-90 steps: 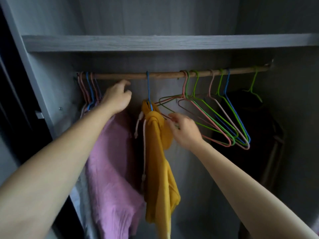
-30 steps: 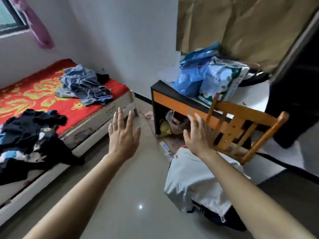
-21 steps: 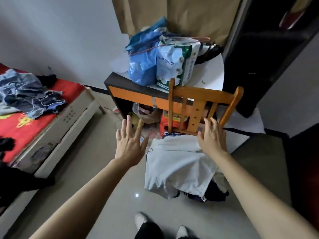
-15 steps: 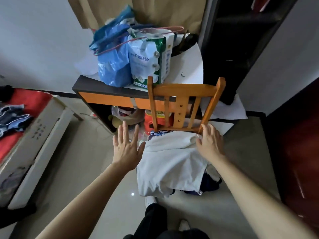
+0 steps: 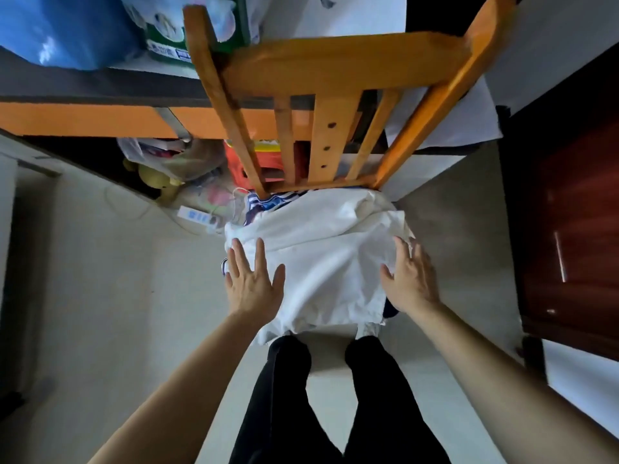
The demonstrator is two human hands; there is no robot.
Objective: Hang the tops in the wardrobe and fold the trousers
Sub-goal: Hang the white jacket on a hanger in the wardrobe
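White garment (image 5: 321,262) is lying in a rumpled heap on the seat of the wooden chair (image 5: 335,95), drooping over the front edge toward the person's legs. Something navy-and-white striped (image 5: 264,202) is peeking out from under it near the chair back, and there's a dark bit of fabric (image 5: 390,309) at the right edge, so I'd guess it's a small pile, not one item. Honestly can't tell from this angle if the white one is a top or trousers.

Left hand (image 5: 253,279) is flat and spread, fingers splayed, on or just over the left side of the cloth. Right hand (image 5: 408,276) is the same deal on the right side, open palm, nothing pinched or gripped.

Progress-wise: no wardrobe in shot, nothing folded in shot. This piece hasn't even been picked up, so it has to be lifted, identified, then hung or folded, and whatever's underneath comes after that.
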